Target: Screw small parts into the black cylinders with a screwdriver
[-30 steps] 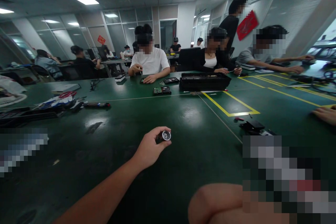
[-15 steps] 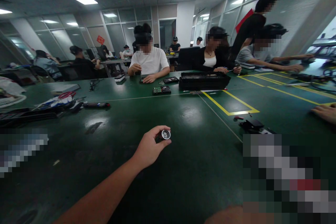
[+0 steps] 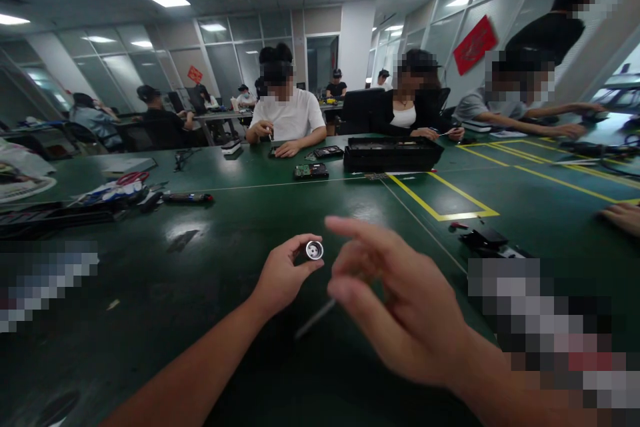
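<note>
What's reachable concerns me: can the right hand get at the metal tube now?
Probably yes: the left hand leaves one end of the metal tube uncovered and nothing visible blocks the right hand, though it holds a thin rod.

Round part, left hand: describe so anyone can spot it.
Over the green table, near centre, is the left hand. It holds the round part, end facing camera. A silver rim around dark spots sets it apart from the thin rod at the right hand.
</note>
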The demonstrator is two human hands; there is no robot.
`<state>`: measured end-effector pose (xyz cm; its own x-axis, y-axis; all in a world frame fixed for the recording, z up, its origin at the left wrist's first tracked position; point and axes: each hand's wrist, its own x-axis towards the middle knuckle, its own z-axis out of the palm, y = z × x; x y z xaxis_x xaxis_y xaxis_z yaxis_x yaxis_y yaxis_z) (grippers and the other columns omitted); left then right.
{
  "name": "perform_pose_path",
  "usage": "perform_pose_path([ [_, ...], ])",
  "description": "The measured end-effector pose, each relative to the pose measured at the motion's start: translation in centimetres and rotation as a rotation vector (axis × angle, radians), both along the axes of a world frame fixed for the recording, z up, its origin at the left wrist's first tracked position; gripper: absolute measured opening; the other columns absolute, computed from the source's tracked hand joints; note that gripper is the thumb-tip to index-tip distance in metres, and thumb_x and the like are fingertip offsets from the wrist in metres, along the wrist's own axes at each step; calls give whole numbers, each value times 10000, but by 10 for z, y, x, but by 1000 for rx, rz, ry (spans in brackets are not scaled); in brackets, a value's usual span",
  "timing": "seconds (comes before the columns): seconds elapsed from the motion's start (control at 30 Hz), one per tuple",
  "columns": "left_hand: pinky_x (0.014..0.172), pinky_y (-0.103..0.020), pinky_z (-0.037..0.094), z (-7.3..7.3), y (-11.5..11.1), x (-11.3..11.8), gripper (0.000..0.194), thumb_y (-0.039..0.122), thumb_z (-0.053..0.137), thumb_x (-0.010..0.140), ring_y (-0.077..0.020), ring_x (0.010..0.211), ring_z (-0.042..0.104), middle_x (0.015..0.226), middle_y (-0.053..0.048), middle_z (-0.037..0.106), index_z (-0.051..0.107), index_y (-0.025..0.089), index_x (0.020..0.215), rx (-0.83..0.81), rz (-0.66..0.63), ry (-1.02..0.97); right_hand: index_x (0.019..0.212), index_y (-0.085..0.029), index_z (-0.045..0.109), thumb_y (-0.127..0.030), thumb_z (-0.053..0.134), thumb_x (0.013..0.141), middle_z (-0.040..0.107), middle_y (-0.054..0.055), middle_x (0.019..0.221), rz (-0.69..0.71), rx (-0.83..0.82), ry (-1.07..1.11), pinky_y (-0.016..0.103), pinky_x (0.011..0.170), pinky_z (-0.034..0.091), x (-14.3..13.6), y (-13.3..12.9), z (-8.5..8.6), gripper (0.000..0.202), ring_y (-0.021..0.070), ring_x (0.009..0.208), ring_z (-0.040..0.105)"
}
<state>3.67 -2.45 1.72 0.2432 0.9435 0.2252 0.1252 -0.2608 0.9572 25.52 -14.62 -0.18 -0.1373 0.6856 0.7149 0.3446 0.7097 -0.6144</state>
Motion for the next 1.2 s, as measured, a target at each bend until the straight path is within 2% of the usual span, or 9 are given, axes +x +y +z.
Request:
perform_pose_path([
  [0.07,1040,-428,459,-1,1,-1,372,189,752,765,-262,1104,645,1159,-84,709,699,195,1134,17,2,1,1172,-298,626,-343,599,934,709,33,842,-126,-68,-56,357,666,545,-16,54,57,244,222,748,685],
  [0.1,1040,-429,458,-2,1,-2,380,190,759,762,-261,1106,644,1163,-79,708,703,204,1137,27,6,4,1192,-280,600,-332,567,955,705,30,834,-172,-64,-66,350,663,536,-23,75,78,246,213,730,682],
  [0.17,1040,-429,457,-3,2,-3,389,191,762,766,-256,1116,640,1174,-67,705,706,226,1149,42,10,24,1167,-252,571,-313,531,969,694,17,801,-203,11,-76,330,653,519,-31,98,98,211,193,686,671],
  [0.4,1066,-422,439,-5,2,-6,397,191,769,782,-245,1160,624,1205,-47,700,707,260,1168,77,4,60,1089,-217,565,-291,527,965,709,53,845,-235,31,-224,317,665,503,-30,98,75,149,204,761,697],
  [0.67,1000,-370,463,-2,-1,-4,412,119,787,751,-221,1081,650,1136,-24,722,720,248,1136,140,21,207,956,-195,625,-402,530,990,705,13,676,-331,155,-462,276,572,421,-32,106,79,230,174,609,671],
  [0.87,988,-361,466,6,-5,-2,424,83,779,752,-207,1044,658,1088,-13,730,720,248,1139,130,43,243,822,-193,654,-518,543,972,675,-11,592,-456,165,-367,253,526,380,-31,111,70,375,133,502,623],
  [0.97,994,-364,468,5,-4,-4,428,68,769,755,-208,1063,654,1110,-15,726,720,252,1137,139,38,260,747,-197,659,-545,574,945,675,-10,571,-453,153,-321,256,527,381,-30,111,64,410,134,494,625],
  [1.07,990,-364,472,2,-2,-6,431,59,776,743,-209,1063,653,1111,-16,723,724,254,1125,157,41,271,805,-205,685,-470,543,982,690,-13,595,-372,94,-291,259,543,397,-31,110,61,349,136,507,636],
  [1.2,954,-353,486,3,-2,-6,422,63,791,735,-203,1013,661,1073,-24,724,727,237,1114,150,31,288,1045,-176,662,-316,463,1011,714,29,738,-262,56,-316,277,606,440,-32,108,63,245,165,634,674],
])
